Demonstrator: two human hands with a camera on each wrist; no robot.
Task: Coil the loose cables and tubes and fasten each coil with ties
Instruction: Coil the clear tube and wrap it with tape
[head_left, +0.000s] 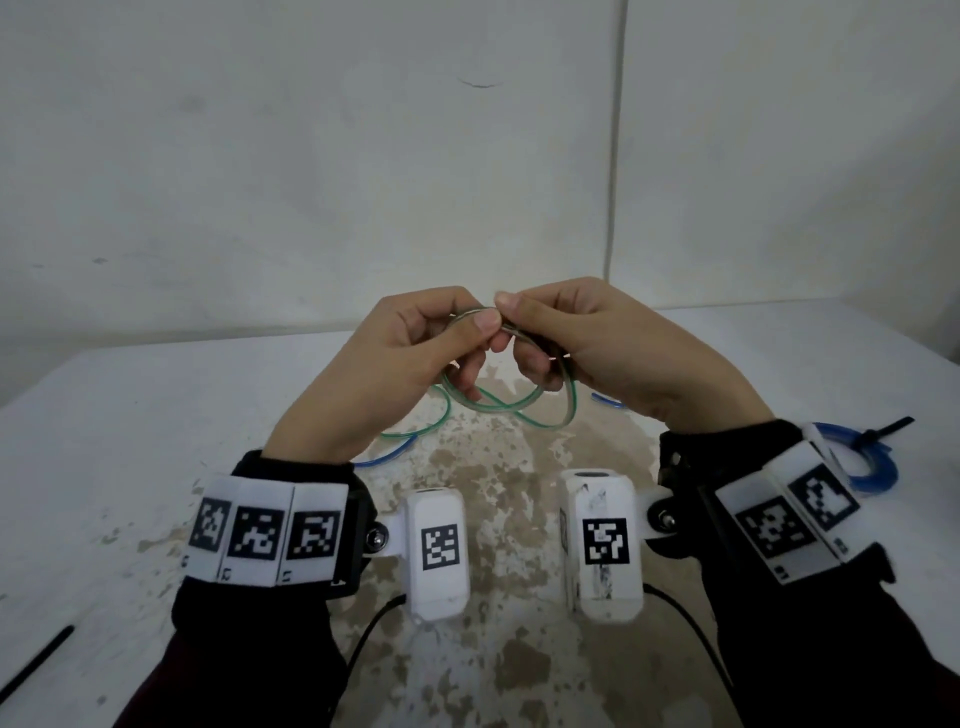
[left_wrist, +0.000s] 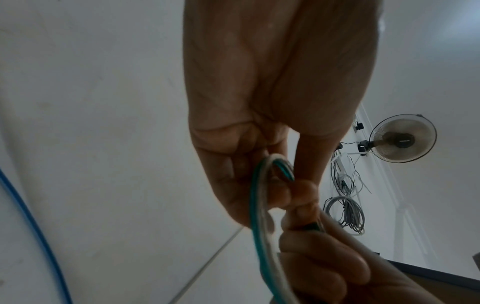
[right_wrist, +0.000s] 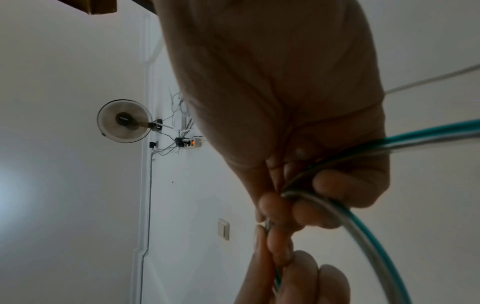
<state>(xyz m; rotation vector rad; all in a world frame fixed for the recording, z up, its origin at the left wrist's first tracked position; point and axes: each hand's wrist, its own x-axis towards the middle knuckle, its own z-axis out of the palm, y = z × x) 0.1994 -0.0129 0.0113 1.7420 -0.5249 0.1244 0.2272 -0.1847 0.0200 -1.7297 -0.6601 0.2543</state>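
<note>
Green tube (head_left: 511, 402) was looped into a small coil & held up above the table (head_left: 156, 467), between both hands, approx centre of head view. Left hand (head_left: 395, 364) pinched the top of the coil w/ thumb over the strands, other fingers curled under. Right hand (head_left: 613, 353) pinched the same top section just beside it, thumb & forefinger tips nearly touching the left thumb, remaining fingers curled thru the loop. Lower part of the coil hung below the hands; a loose tail of the tube trailed down to the tabletop at left. In left wrist view the left hand (left_wrist: 259, 123) had fingers closed round the green/clear strands (left_wrist: 255, 226), w/ the right hand's fingers (left_wrist: 324, 257) meeting them. Right wrist view showed the right hand (right_wrist: 298, 123) curled on the tube (right_wrist: 376, 246), strands running off to the right.

Blue tube (head_left: 387, 456) lay on the table under the left wrist. A blue coil (head_left: 872, 470) w/ a black tie (head_left: 883, 431) on it sat on the table by the right wrist. Another black tie (head_left: 36, 665) lay near-left on the table. Wall fan (left_wrist: 403, 138) visible behind
</note>
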